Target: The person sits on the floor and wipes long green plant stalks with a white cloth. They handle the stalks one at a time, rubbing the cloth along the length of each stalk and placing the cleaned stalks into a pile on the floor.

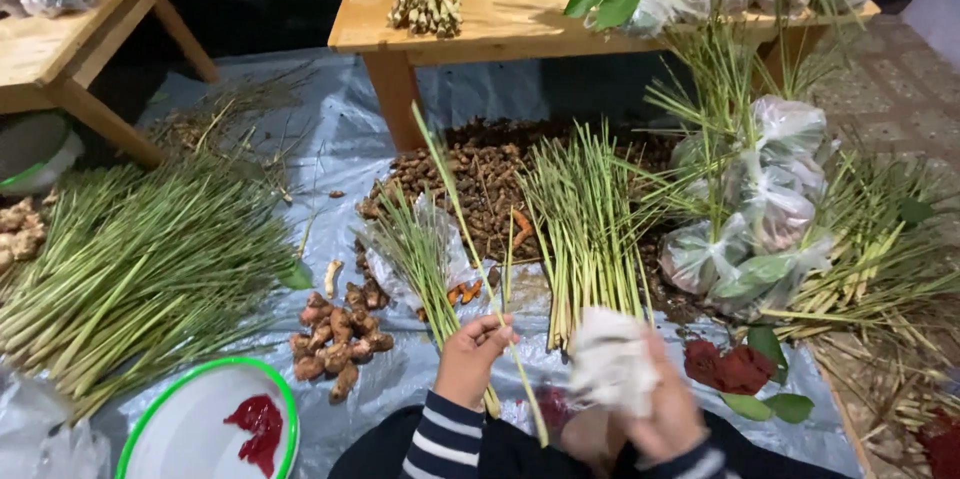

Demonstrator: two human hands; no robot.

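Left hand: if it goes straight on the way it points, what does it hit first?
Likely the clear bag of lemongrass just beyond the left hand, which grips one long stalk; depth is unclear.

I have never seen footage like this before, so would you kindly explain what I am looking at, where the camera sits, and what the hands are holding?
There is no machine here, just one picture from a camera worn on a person's head, looking down at their own two hands. The left hand, in a striped sleeve, grips a long green stalk that stands up at a slant. The right hand is blurred and holds a crumpled clear plastic bag. In front lies a grey plastic sheet on the ground, covered with bundles of green stalks, a small heap of ginger roots, a pile of small brown roots and filled plastic bags. At lower left is a white bowl with a green rim. Two wooden tables stand behind.
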